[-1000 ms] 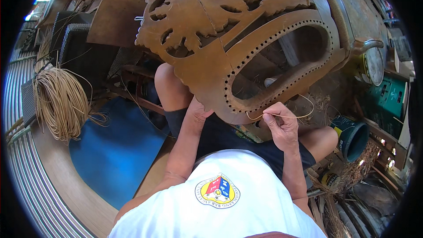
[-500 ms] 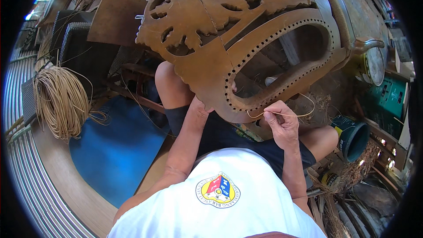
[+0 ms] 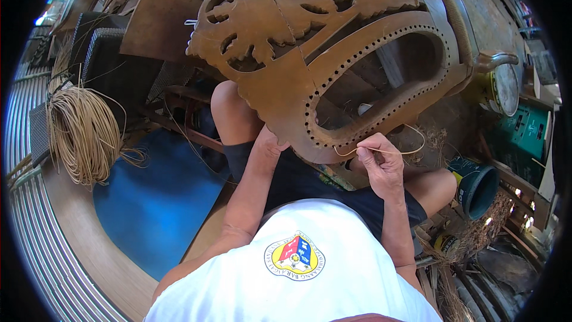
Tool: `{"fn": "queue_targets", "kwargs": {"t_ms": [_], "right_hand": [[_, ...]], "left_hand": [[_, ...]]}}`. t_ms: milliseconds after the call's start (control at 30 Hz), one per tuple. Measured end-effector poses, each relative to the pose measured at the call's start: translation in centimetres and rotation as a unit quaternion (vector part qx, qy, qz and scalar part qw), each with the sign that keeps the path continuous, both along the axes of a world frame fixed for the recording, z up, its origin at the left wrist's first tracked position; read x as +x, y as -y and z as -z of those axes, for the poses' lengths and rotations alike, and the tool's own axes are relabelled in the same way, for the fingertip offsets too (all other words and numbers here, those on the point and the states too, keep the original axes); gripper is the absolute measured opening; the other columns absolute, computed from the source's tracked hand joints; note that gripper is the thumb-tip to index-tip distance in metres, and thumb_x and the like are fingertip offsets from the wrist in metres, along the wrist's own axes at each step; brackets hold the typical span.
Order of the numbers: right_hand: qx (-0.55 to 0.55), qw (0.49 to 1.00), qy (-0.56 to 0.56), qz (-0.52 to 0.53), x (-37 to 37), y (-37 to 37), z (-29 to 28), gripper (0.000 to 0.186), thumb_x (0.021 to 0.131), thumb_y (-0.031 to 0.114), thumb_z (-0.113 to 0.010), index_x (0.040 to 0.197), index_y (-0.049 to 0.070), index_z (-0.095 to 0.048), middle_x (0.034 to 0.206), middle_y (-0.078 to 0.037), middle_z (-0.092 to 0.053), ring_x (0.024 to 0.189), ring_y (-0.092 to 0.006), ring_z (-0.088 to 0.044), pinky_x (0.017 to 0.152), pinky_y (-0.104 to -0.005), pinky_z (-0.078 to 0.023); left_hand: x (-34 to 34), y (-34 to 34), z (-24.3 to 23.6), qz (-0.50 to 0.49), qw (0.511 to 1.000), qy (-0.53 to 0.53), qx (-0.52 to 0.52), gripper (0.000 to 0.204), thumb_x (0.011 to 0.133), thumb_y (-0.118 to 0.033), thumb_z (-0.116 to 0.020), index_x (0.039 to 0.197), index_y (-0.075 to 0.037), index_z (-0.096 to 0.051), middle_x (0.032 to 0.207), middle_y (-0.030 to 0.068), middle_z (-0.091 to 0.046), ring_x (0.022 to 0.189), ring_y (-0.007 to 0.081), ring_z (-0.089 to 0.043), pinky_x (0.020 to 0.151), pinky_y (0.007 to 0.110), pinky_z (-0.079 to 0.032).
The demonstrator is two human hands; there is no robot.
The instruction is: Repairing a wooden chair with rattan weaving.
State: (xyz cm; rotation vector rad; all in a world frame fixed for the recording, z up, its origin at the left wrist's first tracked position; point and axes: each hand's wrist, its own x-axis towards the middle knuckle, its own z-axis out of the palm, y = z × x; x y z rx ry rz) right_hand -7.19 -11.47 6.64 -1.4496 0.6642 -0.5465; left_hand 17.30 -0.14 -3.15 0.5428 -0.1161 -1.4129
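A carved brown wooden chair frame (image 3: 262,92) leans over my lap, its rounded opening edged with a row of small drilled holes. My right hand (image 3: 384,167) is closed in a pinch on a thin tan cane strand (image 3: 411,152) just off the near rim. One end of the strand reaches the holes at the bottom of the rim; the rest curves up to the right in a loop. At the frame's lower left edge is my left hand (image 3: 271,142), its fingers hidden behind the wood.
A big coil of tan cane (image 3: 83,134) hangs at the left above a blue sheet (image 3: 158,203). To the right stand a dark green bucket (image 3: 479,191), a green crate (image 3: 521,134) and a lidded pail (image 3: 503,89). Cane scraps (image 3: 476,238) lie near the bucket.
The left fingertips, seen through the frame's opening before, are now out of sight behind the wood. My right hand has hardly moved and keeps its pinch on the strand.
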Motion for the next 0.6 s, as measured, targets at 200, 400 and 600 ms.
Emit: {"fn": "queue_targets", "kwargs": {"t_ms": [200, 400, 600], "right_hand": [[0.011, 1.000, -0.001, 0.000, 0.1, -0.1, 0.0, 0.004, 0.098, 0.000, -0.069, 0.102, 0.000, -0.070, 0.091, -0.002, -0.062, 0.081, -0.0082, -0.055, 0.070, -0.0223, -0.045], [-0.001, 1.000, -0.005, -0.001, 0.1, 0.1, 0.1, 0.004, 0.098, 0.000, -0.069, 0.102, 0.000, -0.069, 0.092, -0.002, -0.062, 0.081, -0.0080, -0.055, 0.070, -0.0222, -0.044], [0.004, 1.000, -0.009, 0.009, 0.0, 0.0, 0.0, 0.003, 0.098, 0.002, -0.070, 0.100, 0.001, -0.069, 0.090, -0.001, -0.062, 0.077, -0.0078, -0.054, 0.067, -0.0218, -0.043]], "left_hand": [[0.1, -0.4, -0.6, -0.059, 0.996, -0.052, 0.048, 0.042, 0.105, -0.039, -0.055, 0.135, -0.009, -0.060, 0.117, 0.0075, -0.066, 0.100, 0.0245, -0.061, 0.094, 0.047, -0.049], [0.1, 0.2, -1.1, -0.031, 0.999, -0.027, 0.017, 0.043, 0.105, -0.040, -0.055, 0.135, -0.008, -0.060, 0.117, 0.0086, -0.066, 0.101, 0.0246, -0.061, 0.091, 0.045, -0.051], [1.0, 0.8, 1.0, 0.015, 1.000, -0.005, -0.004, 0.045, 0.106, -0.039, -0.055, 0.137, -0.007, -0.057, 0.111, 0.0090, -0.064, 0.099, 0.0249, -0.061, 0.090, 0.042, -0.053]]}}
